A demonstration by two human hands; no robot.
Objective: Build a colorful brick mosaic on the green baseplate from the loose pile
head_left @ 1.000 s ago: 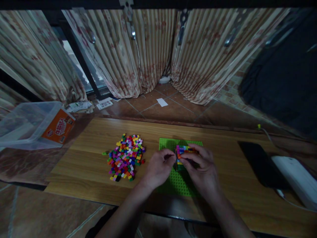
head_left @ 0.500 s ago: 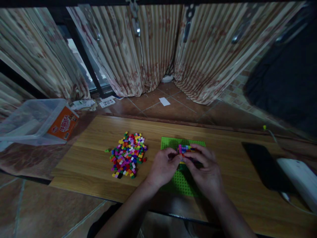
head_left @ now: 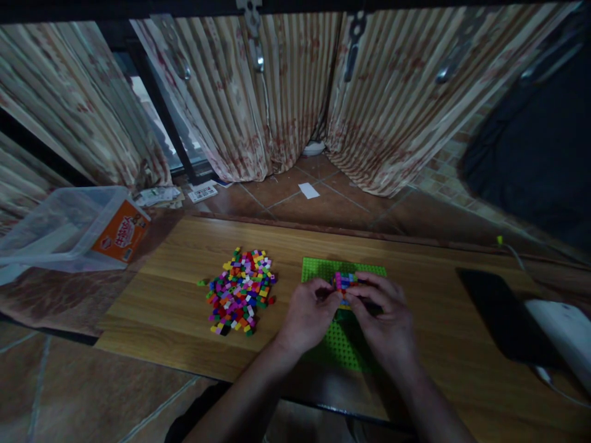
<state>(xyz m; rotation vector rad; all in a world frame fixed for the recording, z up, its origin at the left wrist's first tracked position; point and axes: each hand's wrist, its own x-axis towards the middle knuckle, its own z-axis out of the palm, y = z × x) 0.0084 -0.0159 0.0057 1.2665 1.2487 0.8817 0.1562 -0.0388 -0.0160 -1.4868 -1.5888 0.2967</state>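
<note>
one left hand [head_left: 310,315] touches the left side of a small, bright block stack [head_left: 344,282]; i can't tell if it pinches a block. the right hand [head_left: 386,314] curls its fingers around the right side. the stack is between the hands, over a green board [head_left: 339,341] on a brown tabletop [head_left: 161,307]. loose blocks [head_left: 241,290] lie in a pile to the left. striped curtains [head_left: 300,92] hang behind.

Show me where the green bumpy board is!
In the head view, the green board lies on the wooden table, right of the loose bricks, partly hidden by the left hand and right hand.
</note>
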